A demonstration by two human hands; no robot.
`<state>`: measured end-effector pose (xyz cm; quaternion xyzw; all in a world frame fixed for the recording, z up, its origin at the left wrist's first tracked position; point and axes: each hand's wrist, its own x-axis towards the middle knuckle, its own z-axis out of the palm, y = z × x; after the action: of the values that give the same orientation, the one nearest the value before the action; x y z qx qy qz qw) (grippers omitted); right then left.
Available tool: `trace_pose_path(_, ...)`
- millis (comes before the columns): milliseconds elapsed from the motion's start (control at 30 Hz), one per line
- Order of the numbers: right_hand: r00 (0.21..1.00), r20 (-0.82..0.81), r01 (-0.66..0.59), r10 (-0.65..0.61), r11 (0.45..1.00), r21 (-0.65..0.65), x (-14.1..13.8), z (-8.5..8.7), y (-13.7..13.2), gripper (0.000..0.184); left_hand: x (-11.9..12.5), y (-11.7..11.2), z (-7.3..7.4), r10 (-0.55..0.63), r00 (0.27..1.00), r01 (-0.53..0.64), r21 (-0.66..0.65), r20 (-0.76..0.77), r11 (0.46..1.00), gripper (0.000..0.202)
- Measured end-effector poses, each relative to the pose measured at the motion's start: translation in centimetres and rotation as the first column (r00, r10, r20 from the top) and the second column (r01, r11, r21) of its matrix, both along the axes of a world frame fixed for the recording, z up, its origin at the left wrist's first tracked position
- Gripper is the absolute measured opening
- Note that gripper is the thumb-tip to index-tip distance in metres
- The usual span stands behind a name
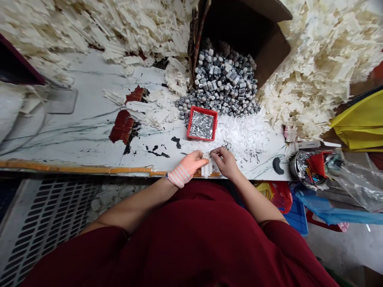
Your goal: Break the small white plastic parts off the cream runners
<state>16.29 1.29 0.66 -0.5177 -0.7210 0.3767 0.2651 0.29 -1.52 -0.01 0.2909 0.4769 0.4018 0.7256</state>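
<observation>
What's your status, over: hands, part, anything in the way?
Left hand gripping white part. Right hand at its far end, grip unclear. Part at bench edge; red tray beyond, apart from both hands.

Softly lit across the white tabletop (89, 95), dark inside the cardboard box (273, 52), glinting off metal pins (202, 125), faint in detail on the white plastic piece (206, 170), stretched wide-angle towards the edges, fairly sharp at centre, softer in the corners.

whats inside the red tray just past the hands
The red tray holds many small silvery pieces, too fine to identify. They cover its floor, so anything beneath them cannot be seen.
</observation>
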Motion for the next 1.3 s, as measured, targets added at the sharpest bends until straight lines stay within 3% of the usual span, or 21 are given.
trace_pose_path(100, 0.995, 0.099, -0.021, 0.015, 0.998, 0.060, -0.3, 0.2, -0.1, 0.017, -0.1, -0.1, -0.4, -0.001, 0.995, 0.005, 0.034, -0.098, 0.999, 0.027)
trace_pose_path(167, 0.999, 0.016, -0.030, 0.031, 0.996, -0.080, 0.1, 0.3, 0.4, 0.018, -0.2, -0.1, -0.4, -0.009, 0.989, 0.019, 0.063, -0.148, 0.998, 0.026)
trace_pose_path(233, 0.988, -0.142, -0.091, 0.055, 0.960, -0.264, 1.1, 0.4, 1.4, 0.023, -0.3, 0.0, -0.3, -0.028, 0.988, 0.042, 0.091, -0.151, 0.995, 0.025)
trace_pose_path(300, 0.975, -0.223, -0.094, 0.022, 0.944, -0.316, 2.8, 0.6, 2.6, 0.028, -0.5, 0.4, -0.3, -0.042, 0.991, 0.055, 0.096, -0.127, 0.994, 0.023)
trace_pose_path(433, 0.987, 0.043, 0.161, -0.157, 0.982, -0.103, 6.6, 0.9, 3.9, 0.018, -1.4, 1.1, -0.7, -0.014, 0.997, 0.016, 0.028, -0.082, 0.999, 0.025)
trace_pose_path(533, 0.954, 0.300, 0.033, 0.001, 0.994, -0.106, 8.2, 0.3, 3.4, 0.008, -2.1, 1.2, -1.3, 0.037, 0.998, -0.039, -0.046, -0.042, 0.998, 0.027)
trace_pose_path(667, 0.804, 0.563, -0.146, 0.193, 0.981, -0.128, 7.7, -1.1, 2.4, 0.019, -2.5, 0.9, -1.6, 0.076, 0.996, -0.080, -0.090, -0.048, 0.993, 0.028)
trace_pose_path(800, 0.739, 0.615, -0.231, 0.275, 0.961, -0.151, 6.8, -1.5, 2.4, 0.021, -2.4, 0.7, -1.3, 0.068, 0.997, -0.071, -0.102, -0.032, 0.992, 0.029)
trace_pose_path(1033, 0.740, 0.672, -0.034, 0.019, 0.999, 0.009, 7.0, -0.4, 4.1, 0.022, -2.4, 0.7, -1.3, 0.065, 0.997, -0.068, -0.100, -0.033, 0.993, 0.034)
trace_pose_path(1300, 0.731, 0.677, -0.041, 0.083, 0.996, -0.078, 5.7, -1.0, 4.3, 0.021, -2.1, 0.7, -1.5, 0.075, 0.997, -0.077, -0.086, -0.025, 0.993, 0.029)
